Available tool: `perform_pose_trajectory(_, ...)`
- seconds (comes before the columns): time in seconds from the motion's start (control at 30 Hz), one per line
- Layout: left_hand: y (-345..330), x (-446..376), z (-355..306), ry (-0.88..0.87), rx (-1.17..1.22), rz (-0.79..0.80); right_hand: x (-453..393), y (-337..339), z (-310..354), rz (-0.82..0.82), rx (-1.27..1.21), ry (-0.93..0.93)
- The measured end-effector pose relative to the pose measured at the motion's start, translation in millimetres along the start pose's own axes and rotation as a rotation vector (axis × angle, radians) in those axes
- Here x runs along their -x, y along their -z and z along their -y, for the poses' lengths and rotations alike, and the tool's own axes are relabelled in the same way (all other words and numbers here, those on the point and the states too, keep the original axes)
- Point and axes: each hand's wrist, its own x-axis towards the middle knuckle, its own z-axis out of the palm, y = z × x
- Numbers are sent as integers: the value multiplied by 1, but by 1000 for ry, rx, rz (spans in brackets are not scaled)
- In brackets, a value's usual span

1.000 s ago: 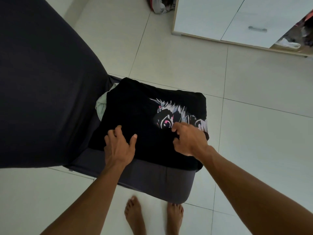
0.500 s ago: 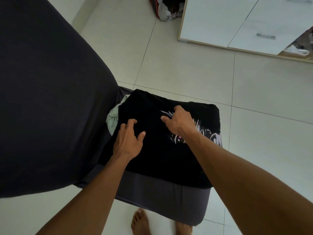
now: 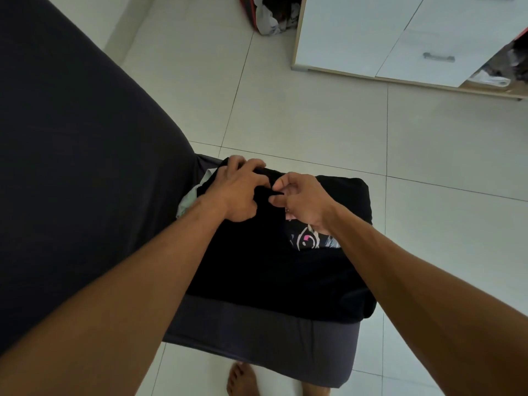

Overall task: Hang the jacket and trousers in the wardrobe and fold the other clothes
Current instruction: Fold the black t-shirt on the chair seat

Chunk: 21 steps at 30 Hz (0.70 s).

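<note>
A black T-shirt [image 3: 263,270] with a white and pink printed figure lies spread on a dark grey stool [image 3: 257,338] in front of me. My left hand [image 3: 237,192] grips the shirt's far edge, with the fingers curled over the fabric. My right hand [image 3: 303,201] pinches a fold of the same shirt right beside it, between thumb and fingers. A pale green garment [image 3: 187,200] sticks out from under the shirt at the left.
A large dark bed or sofa [image 3: 71,167] fills the left. A white wardrobe [image 3: 371,32] with a handled drawer stands at the top right, with clothes in its open part. A bag of clothes [image 3: 268,15] sits on the tiled floor beside it. My bare feet show below the stool.
Both hands have moved from the near and middle part of the shirt up to its far edge and closed on the fabric. The view has tilted forward.
</note>
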Motion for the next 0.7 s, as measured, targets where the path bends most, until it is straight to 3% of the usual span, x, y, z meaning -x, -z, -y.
perform_pose_trajectory(0.1,13,-4,15,-1,-174,115,4,8,0,-3,72,40)
perform_pose_trajectory(0.23,24,7,28,24,-257,130,7,14,-7,-25,211,92)
perform_pose_trajectory(0.57,6,84,26,141,-217,-255,51,-11,-23,-170,517,448)
perform_pose_trajectory(0.7,-27,137,24,125,-239,-355,90,-30,-52,-152,839,661)
